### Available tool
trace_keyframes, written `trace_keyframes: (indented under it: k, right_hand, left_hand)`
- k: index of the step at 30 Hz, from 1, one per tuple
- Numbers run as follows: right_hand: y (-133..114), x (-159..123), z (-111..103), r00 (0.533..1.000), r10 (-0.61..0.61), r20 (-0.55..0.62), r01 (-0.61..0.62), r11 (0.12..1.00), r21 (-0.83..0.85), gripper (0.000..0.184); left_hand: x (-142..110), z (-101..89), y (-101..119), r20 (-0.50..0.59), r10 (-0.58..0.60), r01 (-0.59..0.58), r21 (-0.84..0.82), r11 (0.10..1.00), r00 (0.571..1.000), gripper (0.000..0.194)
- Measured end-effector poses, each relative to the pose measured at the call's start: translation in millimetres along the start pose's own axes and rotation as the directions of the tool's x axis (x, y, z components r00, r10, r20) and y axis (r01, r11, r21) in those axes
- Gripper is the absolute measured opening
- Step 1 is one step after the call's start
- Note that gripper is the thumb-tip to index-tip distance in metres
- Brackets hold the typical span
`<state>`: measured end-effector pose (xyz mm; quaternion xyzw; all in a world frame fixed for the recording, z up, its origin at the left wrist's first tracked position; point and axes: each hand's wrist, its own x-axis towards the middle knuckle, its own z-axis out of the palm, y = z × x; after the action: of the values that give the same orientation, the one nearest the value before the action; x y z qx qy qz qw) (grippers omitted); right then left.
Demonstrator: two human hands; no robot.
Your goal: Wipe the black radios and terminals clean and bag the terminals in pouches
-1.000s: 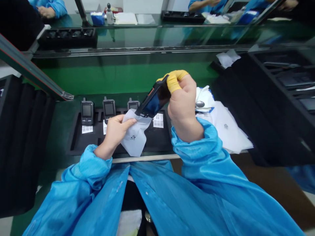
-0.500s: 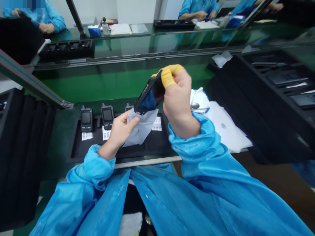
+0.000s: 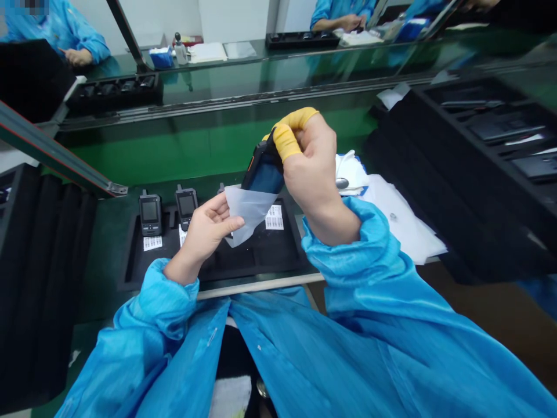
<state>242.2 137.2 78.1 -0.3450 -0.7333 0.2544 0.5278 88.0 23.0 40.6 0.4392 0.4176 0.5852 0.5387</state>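
Black device [image 3: 266,176] — partway inside translucent bag [image 3: 249,211]

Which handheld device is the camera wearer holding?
The tilted device in the right hand, its lower end covered by the translucent bag. The leftmost device on the black tray and its neighbour are unheld.

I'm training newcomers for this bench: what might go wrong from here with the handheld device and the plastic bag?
The right hand holds the handheld device near its upper end, tilted, so it might slip onto the black tray below.

The left hand pinches the thin plastic bag at one side; the bag could crease or tear against the device's lower end.
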Motion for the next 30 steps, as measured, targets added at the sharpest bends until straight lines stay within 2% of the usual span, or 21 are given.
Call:
trace_keyframes:
  k: [4, 8, 11, 13, 17, 19, 21, 23, 25, 27, 28, 30]
  right_hand:
    - [-9, -7, 3, 1.0, -0.003, -0.007, 0.003, 0.999, 0.033, 0.036]
    - [-23, -17, 6, 1.0, -0.002, -0.018, 0.003, 0.998, 0.068, 0.028]
    - [-27, -20, 4, 0.998, -0.022, -0.066, 0.028, 0.996, 0.088, 0.026]
    - [-29, -21, 3, 0.998, -0.025, -0.065, 0.031, 0.995, 0.099, 0.026]
    - [-37, -25, -5, 0.997, -0.038, 0.067, 0.031, 0.994, 0.1, 0.027]
    - [-43, -28, -13, 0.995, -0.039, 0.088, 0.031, 0.995, 0.095, 0.03]
    - [-44, -32, -22, 0.999, -0.004, 0.031, 0.0, 0.994, 0.107, 0.038]
    - [-40, -37, -31, 0.998, 0.066, 0.008, -0.067, 0.985, 0.16, 0.057]
    - [-28, -45, -41, 0.989, 0.128, 0.08, -0.143, 0.965, 0.222, 0.083]
    - [-13, -55, -52, 0.975, 0.17, 0.144, -0.201, 0.948, 0.248, 0.099]
    - [-4, -60, -60, 0.972, 0.196, 0.131, -0.224, 0.943, 0.246, 0.099]
    - [14, -68, -83, 0.966, 0.259, 0.014, -0.256, 0.942, 0.219, 0.089]
  left_hand:
    - [2, 5.1, -6, -0.058, 0.052, -0.049, 0.057, 0.997, 0.997, 0.039]
    - [3, 14.6, -8, -0.164, 0.16, -0.135, 0.156, 0.979, 0.973, 0.039]
    - [4, 20.2, -7, -0.202, 0.245, -0.199, 0.225, 0.954, 0.948, 0.038]
    - [6, 22.5, -5, -0.236, 0.312, -0.244, 0.277, 0.929, 0.92, 0.036]
    - [17, 28.4, 4, -0.303, 0.458, -0.358, 0.332, 0.872, 0.836, 0.036]
    - [21, 34.8, 10, -0.298, 0.491, -0.404, 0.307, 0.861, 0.819, 0.037]
    - [23, 45.0, 17, -0.274, 0.476, -0.411, 0.262, 0.873, 0.836, 0.037]
    - [22, 58.4, 25, -0.247, 0.407, -0.37, 0.183, 0.911, 0.879, 0.035]
    - [20, 73.0, 34, -0.237, 0.316, -0.311, 0.06, 0.949, 0.919, 0.029]
    - [20, 85.6, 42, -0.219, 0.235, -0.257, -0.076, 0.963, 0.947, 0.026]
    - [22, 90.4, 43, -0.208, 0.2, -0.23, -0.137, 0.963, 0.958, 0.026]
    - [28, 96.3, 39, -0.195, 0.113, -0.156, -0.222, 0.963, 0.974, 0.029]
